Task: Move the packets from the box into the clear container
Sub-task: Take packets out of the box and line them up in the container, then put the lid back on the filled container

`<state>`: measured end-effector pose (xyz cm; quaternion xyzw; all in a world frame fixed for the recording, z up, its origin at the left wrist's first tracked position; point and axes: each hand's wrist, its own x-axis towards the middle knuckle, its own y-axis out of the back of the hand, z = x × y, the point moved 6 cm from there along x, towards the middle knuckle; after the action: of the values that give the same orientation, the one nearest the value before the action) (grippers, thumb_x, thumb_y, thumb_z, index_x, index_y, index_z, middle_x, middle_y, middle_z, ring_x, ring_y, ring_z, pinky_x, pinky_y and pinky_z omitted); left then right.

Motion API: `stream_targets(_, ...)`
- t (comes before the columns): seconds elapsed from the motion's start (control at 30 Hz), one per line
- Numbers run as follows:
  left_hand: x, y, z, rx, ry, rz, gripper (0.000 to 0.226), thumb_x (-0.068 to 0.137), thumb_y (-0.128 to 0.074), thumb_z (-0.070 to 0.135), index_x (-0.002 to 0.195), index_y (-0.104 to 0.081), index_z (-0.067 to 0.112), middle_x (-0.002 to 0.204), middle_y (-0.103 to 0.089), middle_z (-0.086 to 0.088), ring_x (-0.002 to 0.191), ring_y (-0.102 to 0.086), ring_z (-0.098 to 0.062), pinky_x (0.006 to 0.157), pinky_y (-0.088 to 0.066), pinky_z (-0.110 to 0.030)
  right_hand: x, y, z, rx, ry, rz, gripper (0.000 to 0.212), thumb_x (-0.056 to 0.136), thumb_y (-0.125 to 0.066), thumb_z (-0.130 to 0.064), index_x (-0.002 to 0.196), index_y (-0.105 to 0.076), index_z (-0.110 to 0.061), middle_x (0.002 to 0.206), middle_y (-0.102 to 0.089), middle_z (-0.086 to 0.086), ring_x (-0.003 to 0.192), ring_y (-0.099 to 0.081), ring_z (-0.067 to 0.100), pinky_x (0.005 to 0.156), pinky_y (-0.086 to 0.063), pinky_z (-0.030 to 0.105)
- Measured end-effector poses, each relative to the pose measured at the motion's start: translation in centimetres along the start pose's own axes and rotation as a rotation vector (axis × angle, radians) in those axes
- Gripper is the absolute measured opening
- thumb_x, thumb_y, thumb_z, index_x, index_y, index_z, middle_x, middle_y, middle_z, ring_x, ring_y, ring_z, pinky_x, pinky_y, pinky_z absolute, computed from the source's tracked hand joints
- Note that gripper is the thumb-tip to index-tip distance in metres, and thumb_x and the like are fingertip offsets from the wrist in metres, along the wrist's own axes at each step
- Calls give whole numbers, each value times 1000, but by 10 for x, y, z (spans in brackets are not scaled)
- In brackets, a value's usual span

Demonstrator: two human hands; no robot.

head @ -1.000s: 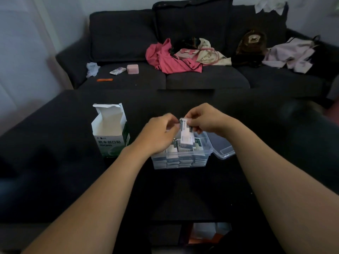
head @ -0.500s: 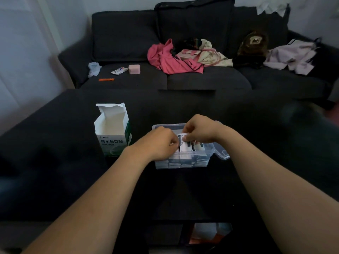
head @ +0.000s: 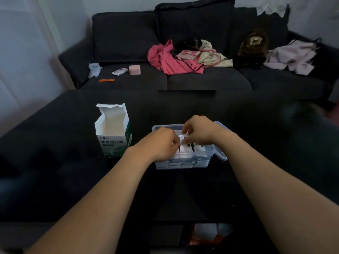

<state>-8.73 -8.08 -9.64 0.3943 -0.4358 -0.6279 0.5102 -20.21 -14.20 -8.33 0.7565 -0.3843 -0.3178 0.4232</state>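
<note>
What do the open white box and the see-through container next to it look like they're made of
The white box looks like thin matte cardboard: its folded top flaps stand creased, and its front is printed. The clear container looks like glossy rigid plastic: stacked packets show through its wall, and its rim catches light. Its lid seems the same plastic, though partly hidden by the right hand.

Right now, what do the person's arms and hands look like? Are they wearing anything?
Both forearms are bare all the way to the picture's bottom edge, with no sleeves showing. The left hand and right hand wear no gloves. I see no watch, bracelet or ring, though the dim light could hide small things.
</note>
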Motion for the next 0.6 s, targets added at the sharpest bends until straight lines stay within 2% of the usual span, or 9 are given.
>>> stream_targets(0.07, 0, 0, -1, -4, 12, 13, 22, 96, -55, 26, 98, -77, 25, 103, -70, 3, 89, -66, -15, 83, -60, -42, -1, 3, 0, -10, 10, 22, 35, 88, -76, -22, 121, -65, -16, 108, -59, -3, 94, -58, 10, 82, -50, 27)
stream_targets(0.17, -1, 2, -1, -3, 15, 34, 21, 96, -56, 25, 95, -77, 23, 104, -70, 1, 89, -66, -16, 84, -59, -39, -6, 16, 1, 72, 51, 125, 23, 89, -75, -19, 110, -68, -19, 107, -66, -4, 88, -61, 6, 81, -53, 26)
stream_targets(0.23, -2, 5, 1, -3, 5, 76, 20, 96, -57, 23, 101, -77, 23, 113, -70, 1, 98, -65, -16, 88, -58, -38, -14, 33, 8, 161, 60, 294, 11, 89, -74, -18, 99, -70, -21, 96, -68, -6, 84, -63, 4, 83, -57, 29)
stream_targets(0.3, -2, 9, 2, 6, -2, 138, 25, 96, -60, 24, 116, -74, 23, 129, -66, 1, 112, -62, -16, 95, -54, -36, -21, 46, 16, 225, 41, 421, 8, 89, -75, -20, 95, -71, -22, 92, -68, -8, 86, -63, 3, 85, -57, 30)
stream_targets(0.4, -3, 16, 4, 29, -28, 256, 40, 96, -60, 25, 136, -60, 21, 139, -57, 2, 126, -52, -16, 100, -50, -37, -21, 42, 24, 193, 13, 390, 29, 88, -75, -31, 114, -69, -20, 112, -63, -9, 105, -58, 6, 93, -49, 28)
stream_targets(0.47, -4, 21, 1, 21, -27, 315, 46, 97, -59, 23, 143, -53, 19, 142, -53, 1, 131, -47, -18, 102, -48, -37, -16, 37, 32, 84, -36, 384, 41, 87, -75, -34, 125, -64, -23, 130, -57, -3, 123, -51, 15, 102, -46, 35)
stream_targets(0.53, -6, 21, -7, 20, 5, 323, 49, 97, -59, 24, 145, -50, 18, 144, -50, 0, 133, -45, -20, 103, -47, -39, -12, 31, 39, 38, -102, 339, 45, 87, -74, -27, 130, -61, -22, 137, -56, 3, 123, -55, 21, 101, -49, 38)
stream_targets(0.6, -6, 18, -13, 14, 32, 297, 47, 96, -60, 23, 142, -53, 18, 140, -51, -1, 129, -46, -22, 100, -50, -43, -10, 21, 46, 45, -149, 242, 47, 88, -73, -19, 133, -58, -19, 131, -60, 5, 112, -60, 20, 93, -53, 34)
